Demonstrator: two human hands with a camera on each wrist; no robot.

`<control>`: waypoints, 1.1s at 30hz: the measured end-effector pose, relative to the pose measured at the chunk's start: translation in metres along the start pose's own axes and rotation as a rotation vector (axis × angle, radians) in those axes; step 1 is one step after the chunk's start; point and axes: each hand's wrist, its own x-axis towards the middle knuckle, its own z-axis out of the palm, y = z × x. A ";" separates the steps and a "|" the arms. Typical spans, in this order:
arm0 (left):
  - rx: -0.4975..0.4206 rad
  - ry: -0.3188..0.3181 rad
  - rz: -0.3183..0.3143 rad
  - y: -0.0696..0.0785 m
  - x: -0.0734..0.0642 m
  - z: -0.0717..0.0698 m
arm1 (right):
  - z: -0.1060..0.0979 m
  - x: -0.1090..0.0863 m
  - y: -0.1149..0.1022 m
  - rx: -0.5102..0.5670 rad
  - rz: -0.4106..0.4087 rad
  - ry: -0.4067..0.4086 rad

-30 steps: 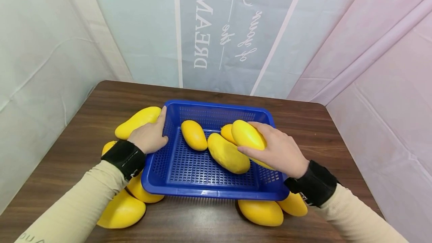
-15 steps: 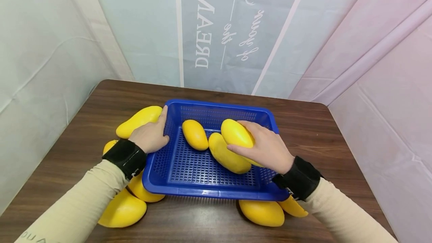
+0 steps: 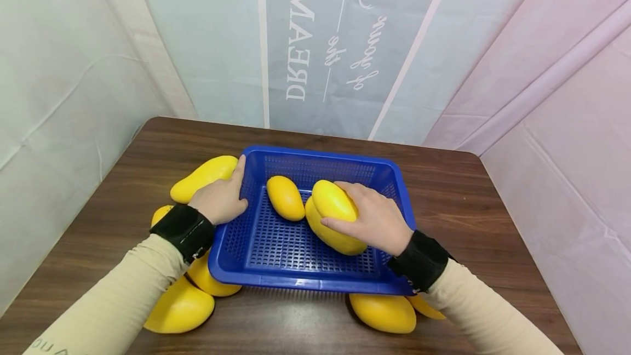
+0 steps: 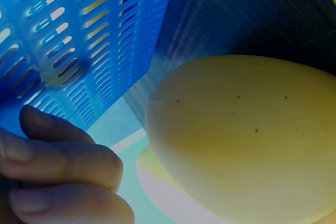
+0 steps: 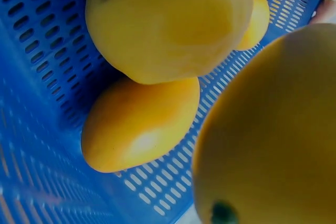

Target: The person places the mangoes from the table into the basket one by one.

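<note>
A blue perforated basket stands on the table. My left hand grips its left rim, index finger lying along the edge; the left wrist view shows curled fingers by the outer wall. My right hand holds a yellow mango inside the basket, thumb on the near side. The held mango overlaps a larger, lumpy mango. Farther left in the basket lies another mango. One more mango rests on the basket floor, hidden in the head view behind the right hand.
Outside the left wall lie several mangoes, among them a long one and a rounder one. At the front right, a mango sits beside another partly hidden by the right sleeve. Fabric sheets hang around the wooden table.
My right hand has carried the mango leftward and slightly lower at the end, so it overlaps the lumpy mango. The left hand has stayed on the basket rim.
</note>
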 end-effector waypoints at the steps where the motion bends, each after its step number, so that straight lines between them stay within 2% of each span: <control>1: 0.000 0.001 0.000 0.000 0.000 0.000 | 0.002 0.001 0.000 -0.003 -0.006 0.003; 18: 0.003 0.013 0.001 -0.001 0.001 0.002 | 0.018 0.006 -0.006 -0.069 -0.060 0.055; 25: -0.006 0.005 0.000 -0.001 0.001 0.002 | 0.022 0.009 -0.008 -0.142 -0.123 0.086; 33: -0.005 0.008 0.001 -0.001 0.002 0.001 | 0.026 0.014 -0.013 -0.132 -0.154 0.106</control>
